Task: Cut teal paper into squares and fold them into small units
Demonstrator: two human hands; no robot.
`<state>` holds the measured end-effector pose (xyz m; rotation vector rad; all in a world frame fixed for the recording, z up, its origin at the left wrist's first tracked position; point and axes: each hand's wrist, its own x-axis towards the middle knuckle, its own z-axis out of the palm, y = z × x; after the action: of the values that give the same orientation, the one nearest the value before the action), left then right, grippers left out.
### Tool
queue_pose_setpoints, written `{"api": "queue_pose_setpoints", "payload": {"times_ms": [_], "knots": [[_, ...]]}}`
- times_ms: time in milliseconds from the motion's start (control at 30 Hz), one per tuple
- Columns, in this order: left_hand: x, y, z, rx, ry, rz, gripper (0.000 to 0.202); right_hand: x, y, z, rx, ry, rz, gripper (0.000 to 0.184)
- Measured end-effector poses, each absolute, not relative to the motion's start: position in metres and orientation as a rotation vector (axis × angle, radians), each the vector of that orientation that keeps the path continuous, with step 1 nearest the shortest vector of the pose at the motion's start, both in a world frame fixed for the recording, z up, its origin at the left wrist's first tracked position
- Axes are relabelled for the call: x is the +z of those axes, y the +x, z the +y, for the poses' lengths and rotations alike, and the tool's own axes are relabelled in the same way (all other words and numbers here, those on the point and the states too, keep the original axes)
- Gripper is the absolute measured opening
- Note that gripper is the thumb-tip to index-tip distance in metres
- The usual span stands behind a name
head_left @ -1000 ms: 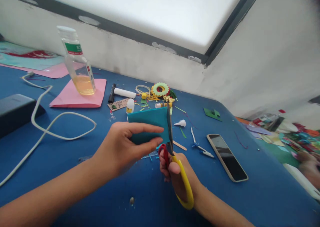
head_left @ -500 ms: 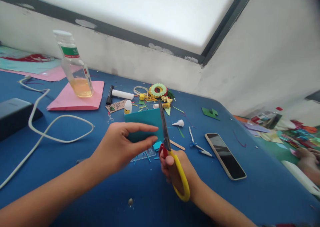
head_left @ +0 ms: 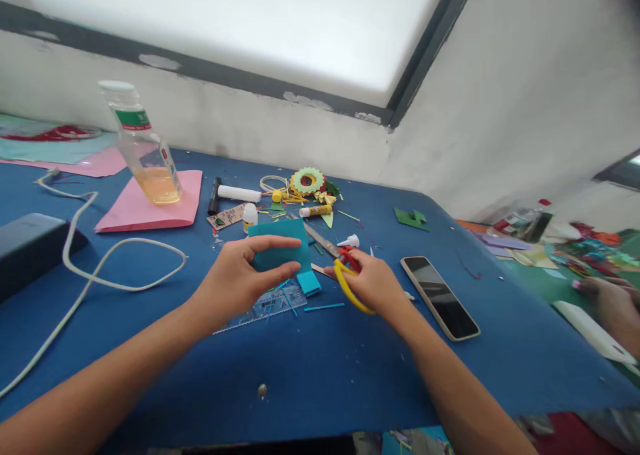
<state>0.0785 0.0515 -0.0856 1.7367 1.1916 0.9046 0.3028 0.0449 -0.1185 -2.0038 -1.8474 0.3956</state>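
My left hand (head_left: 239,278) pinches a teal sheet of paper (head_left: 278,243) and holds it upright just above the blue table (head_left: 320,368). My right hand (head_left: 374,283) grips yellow-handled scissors (head_left: 336,258) with red inner grips. The closed blades lie low over the table and point left toward the teal paper without touching it. A small teal offcut (head_left: 309,282) lies on the table below the paper, beside a clear ruler (head_left: 270,305).
A phone (head_left: 439,296) lies right of my right hand. A bottle of yellow liquid (head_left: 141,145) stands on pink paper (head_left: 150,205). White cable (head_left: 100,261), dark box (head_left: 30,248), marker, glue tubes, paper flower (head_left: 306,181) and scraps. Another person's hand (head_left: 607,301) at far right.
My right hand has turned the scissors from upright, blades along the paper's right edge, down flat over the table and away from the sheet. The teal paper dropped slightly lower.
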Motion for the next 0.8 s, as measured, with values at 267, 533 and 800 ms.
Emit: {"api": "queue_pose_setpoints", "payload": {"times_ms": [267, 533, 800], "knots": [[-0.112, 0.075, 0.082, 0.829, 1.666, 1.177, 0.082, -0.123, 0.359, 0.071, 0.247, -2.138, -1.716, 0.037], [-0.111, 0.067, 0.091, 0.947, 1.596, 1.202, 0.086, -0.137, 0.335, 0.064, 0.311, -1.892, -2.107, 0.033], [-0.101, 0.064, 0.092, 1.074, 1.527, 1.222, 0.086, -0.135, 0.338, 0.061, 0.084, -1.807, -2.201, 0.032]]}}
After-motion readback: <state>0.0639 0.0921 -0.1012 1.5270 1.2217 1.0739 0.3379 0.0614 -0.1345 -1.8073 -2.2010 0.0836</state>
